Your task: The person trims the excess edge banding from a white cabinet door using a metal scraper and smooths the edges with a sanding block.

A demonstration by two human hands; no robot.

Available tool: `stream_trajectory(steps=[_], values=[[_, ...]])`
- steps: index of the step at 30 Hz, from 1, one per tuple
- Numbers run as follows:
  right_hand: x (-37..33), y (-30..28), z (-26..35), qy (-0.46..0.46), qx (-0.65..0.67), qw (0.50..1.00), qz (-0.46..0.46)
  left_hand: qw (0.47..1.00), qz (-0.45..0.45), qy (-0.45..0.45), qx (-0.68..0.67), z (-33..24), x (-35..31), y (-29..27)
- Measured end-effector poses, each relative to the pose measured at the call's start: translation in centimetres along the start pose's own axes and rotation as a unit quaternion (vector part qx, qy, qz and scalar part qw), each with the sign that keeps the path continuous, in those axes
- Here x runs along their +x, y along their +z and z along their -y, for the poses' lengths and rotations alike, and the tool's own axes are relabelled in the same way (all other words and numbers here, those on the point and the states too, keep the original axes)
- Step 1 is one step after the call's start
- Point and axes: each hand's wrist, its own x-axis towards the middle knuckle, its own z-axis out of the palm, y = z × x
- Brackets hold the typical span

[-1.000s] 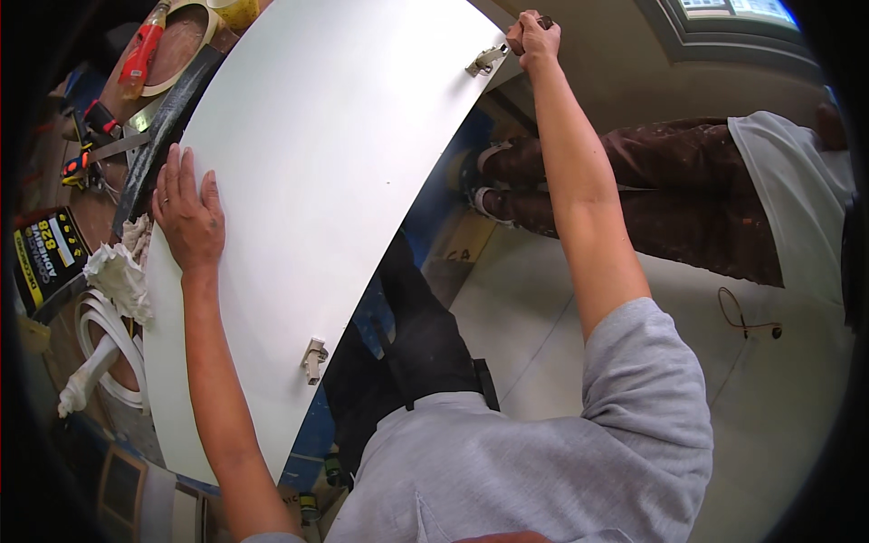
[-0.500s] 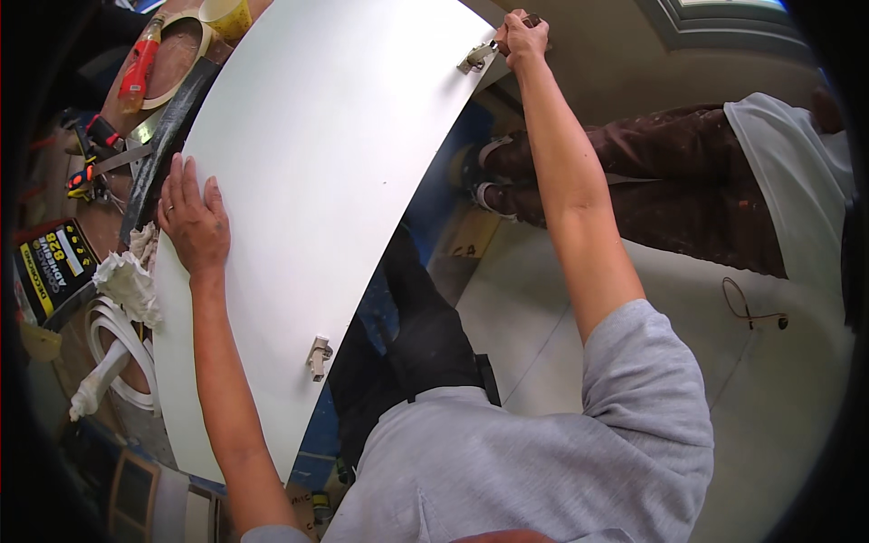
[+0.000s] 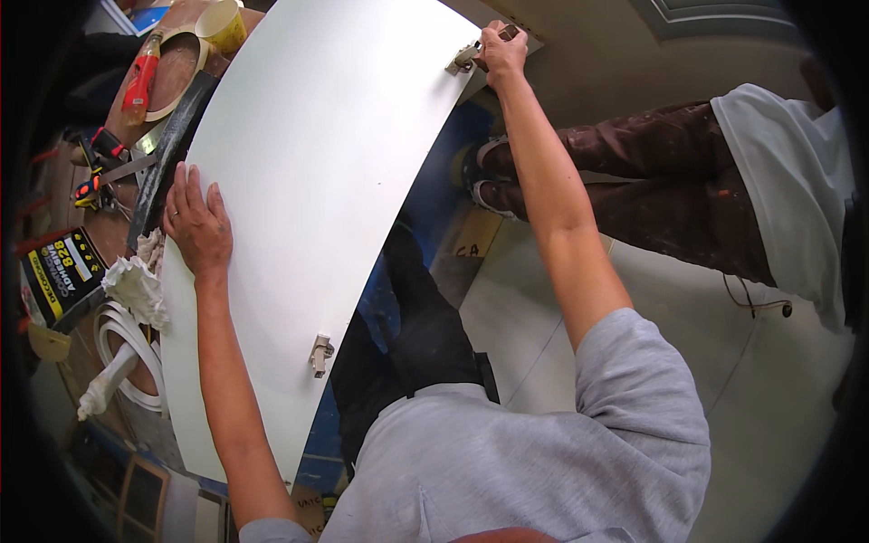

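A long white panel (image 3: 299,181), likely a cabinet door, lies across the work surface in front of me. My left hand (image 3: 198,220) rests flat near its left edge, fingers stretched out. At the far right edge, my right hand (image 3: 503,51) is closed round a brown-handled tool (image 3: 508,33). The tool's front end is close to the far metal hinge (image 3: 463,59); my fingers hide most of it, and I cannot tell whether it touches. A second metal hinge (image 3: 320,355) sits on the panel's near right edge.
Left of the panel are a red-labelled bottle (image 3: 141,81), a yellow cup (image 3: 221,25), a tape roll (image 3: 201,54), cutters and knives (image 3: 101,158), a black adhesive can (image 3: 63,276), crumpled white material (image 3: 136,288) and coiled white strip (image 3: 131,357). To the right is another person's trousered leg (image 3: 652,213).
My right hand has shifted slightly nearer and left, bringing the tool closer round the far hinge. My left hand stays flat on the panel. The whole view has shifted a little.
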Motion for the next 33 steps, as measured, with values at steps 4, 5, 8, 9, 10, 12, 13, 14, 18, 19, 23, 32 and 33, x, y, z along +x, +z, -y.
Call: stream_trajectory(steps=[4, 5, 8, 9, 10, 12, 13, 14, 18, 19, 23, 32, 33], values=[[-3.4, -0.1, 1.9, -0.024, -0.014, 0.999, -0.029, 1.0, -0.008, 0.007, -0.002, 0.1, 0.0, 0.1], [-3.1, -0.3, 1.4, -0.031, -0.009, 0.999, -0.024, 1.0, -0.009, 0.009, -0.004, 0.0, 0.0, 0.2], [-3.3, -0.4, 0.6, -0.028, 0.037, 0.999, 0.0, 1.0, -0.008, 0.009, -0.008, -0.1, 0.0, 0.2], [-3.9, -0.4, 0.4, -0.014, 0.074, 0.997, 0.012, 1.0, -0.008, 0.008, -0.01, 0.0, 0.0, 0.2], [-4.0, -0.4, 0.2, 0.0, 0.111, 0.994, 0.023, 1.0, -0.008, 0.008, -0.01, -0.1, 0.0, 0.2], [-3.8, -0.5, -0.6, -0.004, 0.113, 0.993, 0.03, 1.0, -0.007, 0.009, -0.01, -0.1, 0.0, 0.4], [-4.2, -0.3, -0.3, -0.005, 0.114, 0.993, 0.037, 1.0, -0.007, 0.007, -0.008, 0.1, 0.0, 0.4], [-4.7, 0.0, -0.1, 0.002, 0.136, 0.99, 0.043, 1.0, -0.006, 0.005, -0.006, 0.2, -0.1, 0.3], [-4.6, -0.7, -2.2, -0.027, 0.15, 0.988, 0.034, 1.0, -0.007, 0.007, -0.017, -0.3, 0.1, 0.5], [-4.0, -1.1, -3.4, -0.047, 0.135, 0.989, 0.025, 1.0, -0.008, 0.011, -0.024, -0.6, 0.3, 0.8], [-8.9, -0.6, 0.7, -0.006, 0.175, 0.984, 0.043, 1.0, -0.009, 0.004, -0.011, 0.3, -0.2, 0.4], [-12.2, -1.3, 0.8, -0.021, 0.143, 0.988, 0.049, 1.0, -0.01, 0.006, -0.011, 0.0, 0.0, 0.6], [-12.5, -1.2, 0.2, -0.016, 0.136, 0.99, 0.045, 1.0, -0.012, 0.008, -0.012, 0.0, 0.0, 0.5]])
